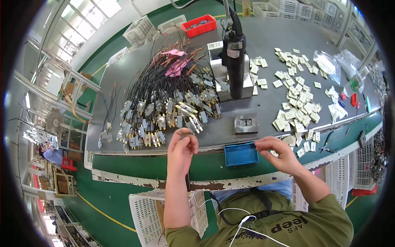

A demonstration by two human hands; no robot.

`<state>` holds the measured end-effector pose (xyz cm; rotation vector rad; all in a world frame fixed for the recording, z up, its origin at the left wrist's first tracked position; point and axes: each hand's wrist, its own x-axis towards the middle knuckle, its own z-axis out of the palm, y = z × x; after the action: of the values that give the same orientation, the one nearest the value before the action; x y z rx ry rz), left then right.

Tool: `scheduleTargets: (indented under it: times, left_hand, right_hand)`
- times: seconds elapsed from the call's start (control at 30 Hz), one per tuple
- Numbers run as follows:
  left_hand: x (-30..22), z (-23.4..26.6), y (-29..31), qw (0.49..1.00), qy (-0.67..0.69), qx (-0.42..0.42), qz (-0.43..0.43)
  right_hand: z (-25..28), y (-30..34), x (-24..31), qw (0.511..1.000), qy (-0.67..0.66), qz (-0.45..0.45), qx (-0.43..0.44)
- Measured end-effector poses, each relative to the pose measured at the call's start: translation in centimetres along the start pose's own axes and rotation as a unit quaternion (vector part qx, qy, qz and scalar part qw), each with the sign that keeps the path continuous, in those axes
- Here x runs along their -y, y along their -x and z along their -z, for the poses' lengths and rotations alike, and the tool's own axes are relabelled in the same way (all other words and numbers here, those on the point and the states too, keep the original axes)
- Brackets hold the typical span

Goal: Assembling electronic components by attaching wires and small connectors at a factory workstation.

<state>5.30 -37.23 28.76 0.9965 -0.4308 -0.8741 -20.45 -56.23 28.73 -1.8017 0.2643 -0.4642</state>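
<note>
My left hand (182,149) is raised at the table's near edge, its fingers curled in. Just beyond its fingertips is a plug part (194,124) with metal prongs; I cannot make out whether the fingers grip it or something smaller. Behind lies a big heap of black-wired plug parts (158,109). My right hand (280,154) hovers at the right end of a blue tray (241,154), fingers stretched and thumb apart. A small pale spot shows by its thumb. Between the hands, farther back, sits a metal fixture block (246,123). Many white plastic plates (299,103) lie scattered right of it.
A black electric screwdriver (235,68) hangs upright over a boxy metal unit (218,61). A red bin (199,26) stands at the far edge. Pliers (328,143), a plastic bottle (354,83) and clear bags lie to the right. White crates (142,218) stand below the table.
</note>
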Motion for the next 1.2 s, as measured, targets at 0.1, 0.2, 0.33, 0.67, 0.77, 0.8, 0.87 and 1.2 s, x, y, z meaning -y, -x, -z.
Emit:
scheduleTargets:
  times: [0.1,0.2,0.33,0.67,0.77,0.8,0.87,1.2]
  left_hand:
    - [-0.3,-1.9,-2.2,0.991,-0.045,-0.123,0.009]
    - [0.1,-0.1,-4.9,0.906,-0.388,-0.159,-0.056]
    - [-1.1,-2.5,-7.7,0.775,-0.603,-0.188,-0.028]
    - [0.8,-4.3,-0.2,0.975,0.219,0.006,-0.02]
    - [3.8,-7.6,4.3,0.989,0.135,0.02,-0.063]
    - [4.1,-8.9,5.6,0.987,0.146,0.04,-0.059]
    - [4.7,-10.0,7.3,0.951,0.31,0.013,0.013]
    - [4.6,-9.7,10.9,0.931,0.361,-0.006,0.058]
  right_hand:
    - [0.4,-0.2,-0.5,1.0,-0.007,-0.003,-0.005]
    - [-0.2,-0.9,-0.3,1.0,-0.021,-0.011,0.004]
    - [-1.0,-0.9,-0.3,0.999,-0.028,-0.015,0.008]
    - [-0.3,-0.2,-0.8,0.999,-0.037,-0.029,0.005]
    - [-0.4,-0.1,-1.0,0.999,-0.037,-0.027,-0.009]
    - [-0.5,-0.3,-1.1,0.999,-0.044,-0.016,-0.014]
    - [-0.4,-0.3,-0.7,0.999,-0.042,-0.009,-0.026]
    - [5.1,-3.0,-2.7,0.941,0.306,0.037,-0.14]
